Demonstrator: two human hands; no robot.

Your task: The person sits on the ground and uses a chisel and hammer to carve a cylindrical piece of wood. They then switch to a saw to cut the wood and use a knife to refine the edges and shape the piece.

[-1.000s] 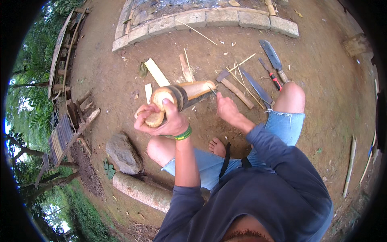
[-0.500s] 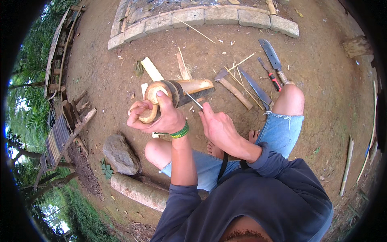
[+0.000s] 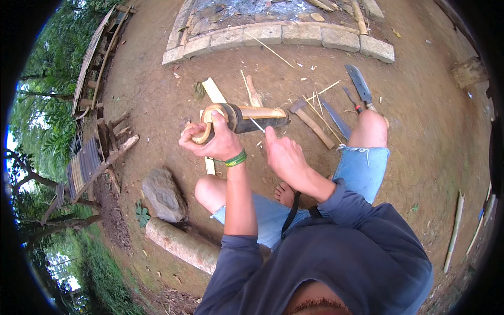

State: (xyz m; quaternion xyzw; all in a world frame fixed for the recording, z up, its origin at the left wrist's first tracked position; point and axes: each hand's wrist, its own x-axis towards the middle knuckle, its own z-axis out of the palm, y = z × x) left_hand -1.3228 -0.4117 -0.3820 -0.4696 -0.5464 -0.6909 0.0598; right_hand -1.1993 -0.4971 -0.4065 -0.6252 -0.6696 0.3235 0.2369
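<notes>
My left hand (image 3: 224, 143) grips a bamboo tube (image 3: 242, 125) by its light curved handle (image 3: 202, 137), thumb pressed on its pale end. The tube lies sideways in front of me, its closed end to the left. A long cut-away opening (image 3: 262, 112) runs along the upper side, and the lower side is dark. In my right hand (image 3: 289, 156) is a knife, the fingers closed round it and hiding its grip. The thin knife blade (image 3: 256, 125) slants up and left against the tube's dark wall.
On the dirt to the right lie a hatchet (image 3: 316, 126), a saw (image 3: 336, 118), a red-handled chisel-like tool (image 3: 353, 100) and a machete (image 3: 359, 84). Bamboo strips (image 3: 214, 90) are scattered around. Ahead is a stone-edged hearth (image 3: 262, 35); at left, a rock (image 3: 164, 194) and a log (image 3: 181, 245).
The whole view has shifted, showing more of the hearth. The tube's pale end is turned a little more away from me. Both hands keep their holds, with the blade still at the tube's side.
</notes>
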